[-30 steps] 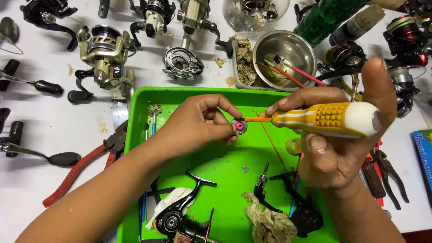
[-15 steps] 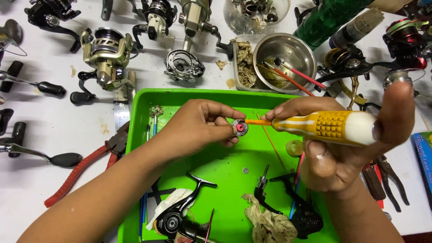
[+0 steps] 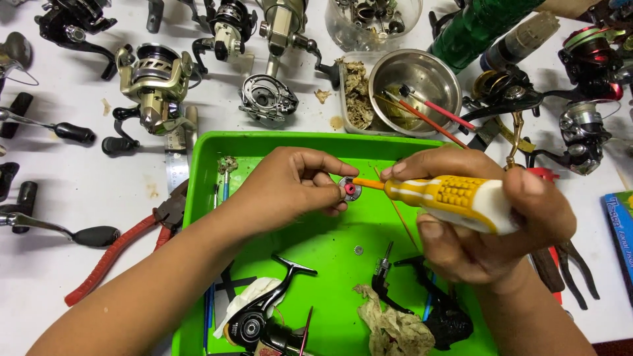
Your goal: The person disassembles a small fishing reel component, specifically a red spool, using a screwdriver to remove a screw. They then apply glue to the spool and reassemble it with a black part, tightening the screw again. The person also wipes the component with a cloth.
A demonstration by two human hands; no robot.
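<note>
The left hand (image 3: pixel 290 188) pinches a small round metal part with a red centre (image 3: pixel 350 190) between thumb and fingertips, holding it above the green tray (image 3: pixel 198 198). The right hand (image 3: pixel 488 231) is wrapped around the yellow-and-white handle of a screwdriver (image 3: pixel 455 201), whose orange shaft points left with its tip seated in the part's red centre. Just below the hands, a tiny washer (image 3: pixel 358 250) lies loose on the tray floor, beside a dark reel body (image 3: pixel 435 310) and a crumpled rag (image 3: pixel 389 326). Beyond the hands stand a steel bowl (image 3: pixel 415 82) and several spinning reels (image 3: pixel 155 82) on the white worktop (image 3: pixel 59 191); red-handled pliers (image 3: pixel 119 250) lie to the left.

The part is small and held only at its edge, so the likeliest slip is the tip skating off the centre, which could jab the left fingertips or flick the part away. Too much sideways push would probably cause it.
</note>
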